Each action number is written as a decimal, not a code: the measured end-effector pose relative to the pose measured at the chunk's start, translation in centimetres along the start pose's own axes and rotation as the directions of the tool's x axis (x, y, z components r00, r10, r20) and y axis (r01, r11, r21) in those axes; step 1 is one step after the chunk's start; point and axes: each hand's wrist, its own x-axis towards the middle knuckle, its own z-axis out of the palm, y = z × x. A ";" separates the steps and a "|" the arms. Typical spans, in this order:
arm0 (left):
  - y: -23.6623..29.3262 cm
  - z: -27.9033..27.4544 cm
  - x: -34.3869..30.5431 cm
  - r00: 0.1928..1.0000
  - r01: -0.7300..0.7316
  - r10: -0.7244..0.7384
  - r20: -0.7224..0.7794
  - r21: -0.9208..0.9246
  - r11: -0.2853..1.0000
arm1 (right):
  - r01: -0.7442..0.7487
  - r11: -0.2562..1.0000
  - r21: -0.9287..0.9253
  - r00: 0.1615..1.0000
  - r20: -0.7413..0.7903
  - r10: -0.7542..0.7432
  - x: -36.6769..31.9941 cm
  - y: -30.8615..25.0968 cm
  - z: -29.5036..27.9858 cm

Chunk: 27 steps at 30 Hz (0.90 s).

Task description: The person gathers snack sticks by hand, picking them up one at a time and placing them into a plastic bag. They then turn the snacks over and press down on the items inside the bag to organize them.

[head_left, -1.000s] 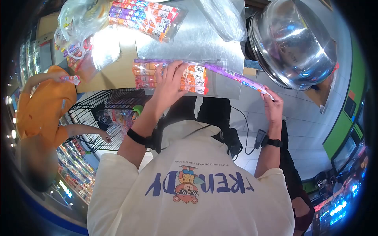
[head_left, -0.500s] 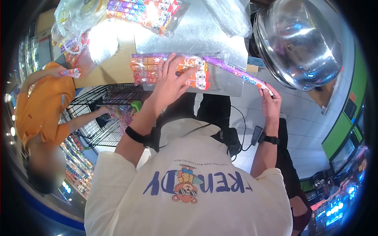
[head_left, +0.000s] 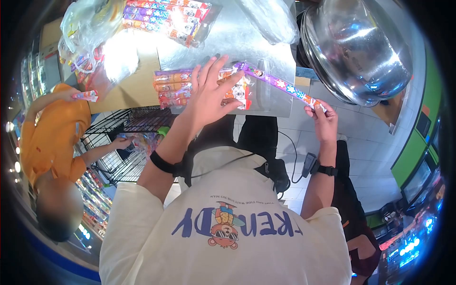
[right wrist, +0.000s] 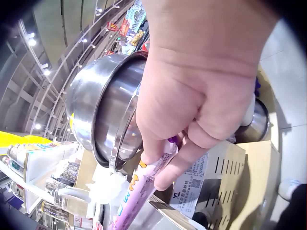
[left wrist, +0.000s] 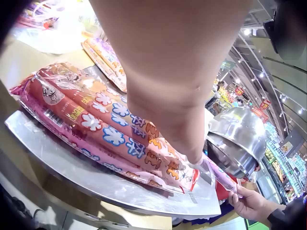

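Observation:
My right hand (head_left: pixel 325 121) pinches the near end of a long purple ice pop tube (head_left: pixel 280 85), which slants up to the left. In the right wrist view the tube (right wrist: pixel 134 196) runs from between thumb and fingers. My left hand (head_left: pixel 209 97) is spread over a clear-wrapped pack of ice pops (head_left: pixel 173 90), its forefinger close to the tube's far end. The pack lies on a metal sheet (head_left: pixel 273 104) and shows orange and pink tubes (left wrist: pixel 115 129) in the left wrist view. My left fingers are hidden there by the wrist.
Another ice pop pack (head_left: pixel 166 19) lies farther back, beside a plastic bag of packets (head_left: pixel 90 28). Clear plastic wrap (head_left: pixel 270 19) is at the back. Large steel bowls (head_left: pixel 356 52) stand to the right. A person in orange (head_left: pixel 57 128) is at the left by a black wire basket (head_left: pixel 123 123).
My left hand has risen slightly, its fingers spreading away from the pack. The tube has turned, showing its flower print. The person in orange has shifted an arm over the basket.

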 end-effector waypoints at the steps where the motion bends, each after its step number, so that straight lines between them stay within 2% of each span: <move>1: 0.0 0.0 0.1 1.000 -0.014 0.014 0.006 0.033 0.999 | 0.044 0.998 -0.048 0.999 0.025 -0.042 0.2 -0.2 0.0; 6: -0.3 0.5 -0.4 0.999 -0.034 0.029 0.043 0.114 0.993 | 0.128 0.980 -0.152 0.991 0.068 -0.119 1.2 -0.9 -0.7; 8: -0.5 0.8 -0.5 0.993 -0.026 0.014 0.116 0.111 0.994 | -0.027 0.998 -0.053 0.993 0.117 0.033 1.5 -1.6 -0.6; 11: -0.6 1.0 -0.6 0.992 -0.042 0.026 0.124 0.130 0.991 | -0.069 0.996 -0.056 0.988 0.134 0.076 1.8 -1.9 0.0; 12: -0.6 0.9 -0.6 0.992 -0.042 0.026 0.125 0.130 0.991 | -0.070 0.996 -0.055 0.988 0.134 0.077 1.8 -1.8 0.0; 14: -0.5 0.8 -0.6 0.989 -0.051 0.028 0.148 0.151 0.987 | 0.018 0.987 -0.157 0.983 0.185 0.011 1.9 -1.3 -0.1; 17: -0.5 0.9 -0.7 0.988 -0.068 0.042 0.146 0.180 0.981 | 0.098 0.964 -0.246 0.976 0.215 -0.044 2.2 -1.0 -0.8; 21: -0.7 1.4 -1.1 0.992 -0.080 0.059 0.109 0.196 0.977 | 0.112 0.949 -0.294 0.971 0.234 -0.042 2.6 -2.0 -1.2; 23: -0.9 1.8 -1.4 0.995 -0.095 0.087 0.056 0.171 0.981 | 0.085 0.965 -0.248 0.967 0.256 -0.019 2.9 -2.4 -1.0; 27: -0.7 1.9 -1.4 0.995 -0.101 0.095 0.044 0.187 0.977 | 0.010 0.969 -0.245 0.969 0.242 0.051 3.9 -2.6 0.1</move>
